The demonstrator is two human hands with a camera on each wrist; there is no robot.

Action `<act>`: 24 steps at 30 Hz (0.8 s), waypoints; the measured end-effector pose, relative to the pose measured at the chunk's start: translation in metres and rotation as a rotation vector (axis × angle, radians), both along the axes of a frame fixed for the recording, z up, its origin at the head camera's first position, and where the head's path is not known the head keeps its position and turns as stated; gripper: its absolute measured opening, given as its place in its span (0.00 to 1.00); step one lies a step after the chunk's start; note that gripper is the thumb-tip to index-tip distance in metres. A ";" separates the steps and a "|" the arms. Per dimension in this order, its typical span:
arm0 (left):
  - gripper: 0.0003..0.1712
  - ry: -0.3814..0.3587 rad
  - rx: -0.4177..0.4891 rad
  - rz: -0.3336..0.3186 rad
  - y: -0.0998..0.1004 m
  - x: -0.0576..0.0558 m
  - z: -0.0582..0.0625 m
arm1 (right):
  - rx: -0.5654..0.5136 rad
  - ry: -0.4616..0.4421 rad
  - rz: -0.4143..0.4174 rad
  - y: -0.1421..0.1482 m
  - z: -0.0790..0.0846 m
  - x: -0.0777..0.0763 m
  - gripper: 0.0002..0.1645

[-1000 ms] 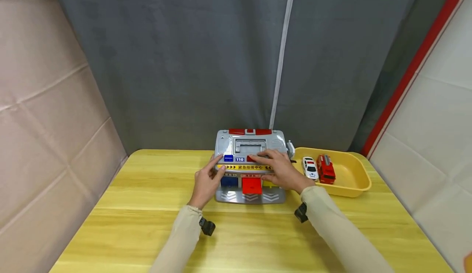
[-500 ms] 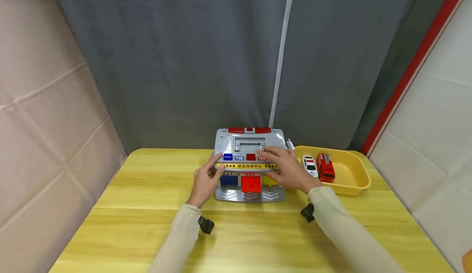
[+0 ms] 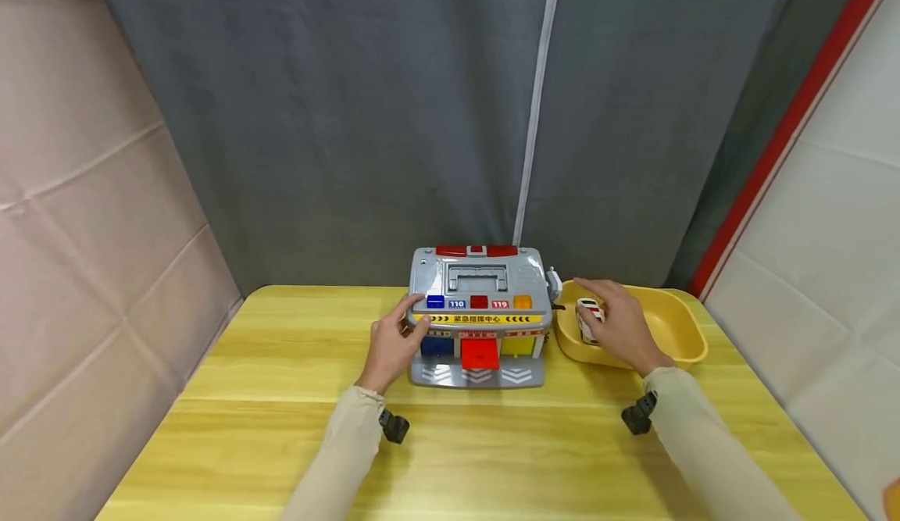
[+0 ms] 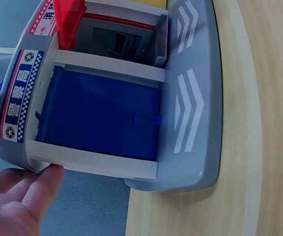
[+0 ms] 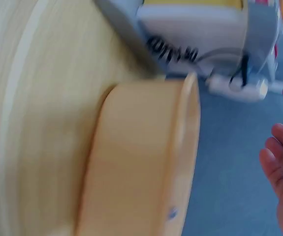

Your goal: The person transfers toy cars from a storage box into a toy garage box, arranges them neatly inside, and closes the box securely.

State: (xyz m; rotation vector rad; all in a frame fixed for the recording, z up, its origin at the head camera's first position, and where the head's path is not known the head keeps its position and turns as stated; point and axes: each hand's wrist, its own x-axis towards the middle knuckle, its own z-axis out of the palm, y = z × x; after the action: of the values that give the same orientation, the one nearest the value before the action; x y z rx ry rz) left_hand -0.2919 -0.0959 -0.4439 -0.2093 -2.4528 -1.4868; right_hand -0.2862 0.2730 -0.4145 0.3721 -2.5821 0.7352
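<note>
A toy car [image 3: 587, 335] lies in the tray [image 3: 678, 330] right of the playset [image 3: 479, 319]

Left hand [image 3: 392, 347] and right hand [image 3: 623, 327] are bare; long beige sleeves [image 3: 337, 452] look creased, with a boxy black camera [image 3: 638, 415] at each cuff [image 3: 366, 401].

Head view: moderately bright, evenly lit, consistent with overhead light. Pale sheen across the near part of the counter [image 3: 478, 458]; small glints on top of the glossy toy station [image 3: 478, 319]. Soft shadows beside left sleeve [image 3: 337, 454] and right sleeve [image 3: 710, 451]. Dark and matte at the grey curtain [image 3: 373, 130], pinkish at the left panel [image 3: 84, 216], whiter at the right panel [image 3: 823, 193]. Stretched toward the edges, wide-angle fashion. Left wrist view: cooler, mostly crisp; murky inside the open bay [image 4: 119, 42]. Right wrist view: hazy, bluish, smeared at the lettering [image 5: 172, 49] and yellow bin [image 5: 131, 147]; softened fingers [image 5: 278, 172], cropped by the frame.
</note>
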 end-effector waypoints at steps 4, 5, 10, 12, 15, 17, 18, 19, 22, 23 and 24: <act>0.24 -0.025 0.004 0.006 0.001 0.000 0.002 | -0.077 -0.030 -0.100 0.022 -0.011 0.000 0.25; 0.23 -0.032 0.004 0.005 0.001 0.000 0.002 | -0.099 -0.049 -0.126 0.027 -0.014 0.000 0.25; 0.24 -0.056 -0.008 -0.014 0.000 0.000 0.006 | -0.147 -0.145 -0.225 0.047 -0.026 0.000 0.27; 0.25 -0.062 -0.014 -0.027 0.000 -0.001 0.007 | -0.139 -0.182 -0.247 0.052 -0.030 -0.001 0.29; 0.25 -0.073 -0.023 -0.051 0.000 -0.003 0.007 | -0.112 -0.242 -0.277 0.058 -0.036 0.000 0.31; 0.24 -0.079 -0.033 -0.054 0.000 -0.004 0.007 | -0.092 -0.267 -0.290 0.061 -0.038 -0.001 0.30; 0.23 -0.075 -0.037 -0.055 0.000 -0.004 0.006 | -0.078 -0.278 -0.294 0.062 -0.040 -0.001 0.30; 0.23 -0.077 -0.037 -0.052 -0.001 -0.005 0.006 | -0.066 -0.287 -0.295 0.062 -0.040 -0.001 0.30; 0.21 -0.078 -0.028 -0.033 -0.002 -0.006 0.006 | -0.035 -0.304 -0.290 0.062 -0.040 -0.003 0.29; 0.21 -0.077 -0.025 -0.028 -0.002 -0.006 0.006 | -0.027 -0.312 -0.289 0.061 -0.040 -0.004 0.28; 0.21 -0.074 -0.020 -0.024 -0.002 -0.006 0.005 | -0.022 -0.319 -0.289 0.061 -0.040 -0.005 0.28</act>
State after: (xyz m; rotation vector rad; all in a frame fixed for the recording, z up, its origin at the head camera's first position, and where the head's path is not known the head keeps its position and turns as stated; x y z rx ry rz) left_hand -0.2979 -0.0981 -0.4385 -0.1919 -2.5332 -1.5061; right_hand -0.2914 0.3337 -0.4545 -0.1377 -2.8335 0.7663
